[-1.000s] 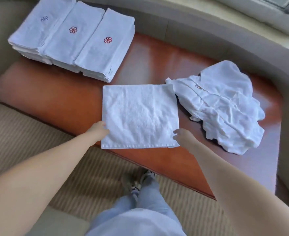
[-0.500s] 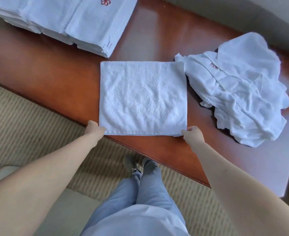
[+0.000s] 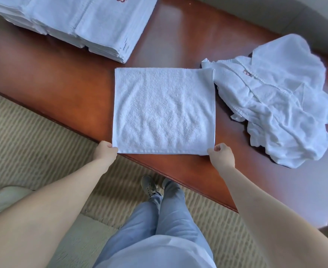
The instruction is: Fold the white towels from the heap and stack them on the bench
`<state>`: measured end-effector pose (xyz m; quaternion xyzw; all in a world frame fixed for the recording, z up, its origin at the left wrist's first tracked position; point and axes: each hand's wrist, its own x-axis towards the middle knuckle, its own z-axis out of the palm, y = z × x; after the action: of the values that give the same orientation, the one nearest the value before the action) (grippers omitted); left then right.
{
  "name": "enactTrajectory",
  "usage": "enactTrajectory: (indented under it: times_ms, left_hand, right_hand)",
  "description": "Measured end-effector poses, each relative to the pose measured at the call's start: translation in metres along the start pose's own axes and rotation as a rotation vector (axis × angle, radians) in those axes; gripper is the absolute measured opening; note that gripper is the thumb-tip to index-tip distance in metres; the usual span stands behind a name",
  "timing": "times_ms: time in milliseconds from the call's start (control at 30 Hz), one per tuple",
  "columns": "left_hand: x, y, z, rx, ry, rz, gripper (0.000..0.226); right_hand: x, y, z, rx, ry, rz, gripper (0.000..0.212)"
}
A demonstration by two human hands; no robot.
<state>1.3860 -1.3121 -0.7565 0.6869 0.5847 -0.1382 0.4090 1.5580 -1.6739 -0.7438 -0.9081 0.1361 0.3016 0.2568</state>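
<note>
Stacks of folded towels [image 3: 78, 22] at the upper left of the frame are cut off by the top edge, their red emblem only partly visible. At centre, a white towel [image 3: 164, 111] lies flat and square on the bench [image 3: 62, 89]. The left hand [image 3: 106, 152] and right hand [image 3: 222, 154] pinch its two near corners. The crumpled heap [image 3: 283, 97] sits at right.

**A:** Looks like a hotel room or some lodging place, not a regular home.

**B:** Agreed. The stack of folded towels [image 3: 85, 24] carries an embroidered red logo, and the loose heap [image 3: 283, 101] has one too. Then there's the polished wooden bench [image 3: 66, 89], the striped beige carpet [image 3: 29, 136] and cream upholstered seating [image 3: 4, 196] around it.
</note>
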Motion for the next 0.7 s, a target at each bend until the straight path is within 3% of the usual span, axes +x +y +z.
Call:
enactTrajectory:
  times_ms: [200, 333, 500, 633, 700]
  left_hand:
    - [0.002, -0.003, 0.005, 0.021, -0.006, -0.010, 0.012]
    - [0.003, -0.001, 0.006, -0.163, -0.070, -0.089, 0.010]
    - [0.000, 0.002, 0.000, -0.182, -0.066, -0.034, 0.013]
    - [-0.011, 0.018, -0.018, -0.161, -0.055, 0.052, 0.028]
    - [-0.018, 0.031, -0.029, -0.157, -0.088, 0.092, 0.022]
  right_hand:
    - [0.001, 0.002, 0.006, 0.041, -0.016, 0.016, 0.014]
    - [0.002, 0.001, 0.003, 0.084, -0.023, 0.021, 0.013]
    - [0.005, -0.001, -0.001, 0.107, -0.065, 0.034, 0.014]
    - [-0.004, -0.012, -0.016, 0.165, -0.056, 0.013, 0.026]
    - [-0.011, -0.023, -0.030, 0.149, -0.061, -0.037, 0.025]
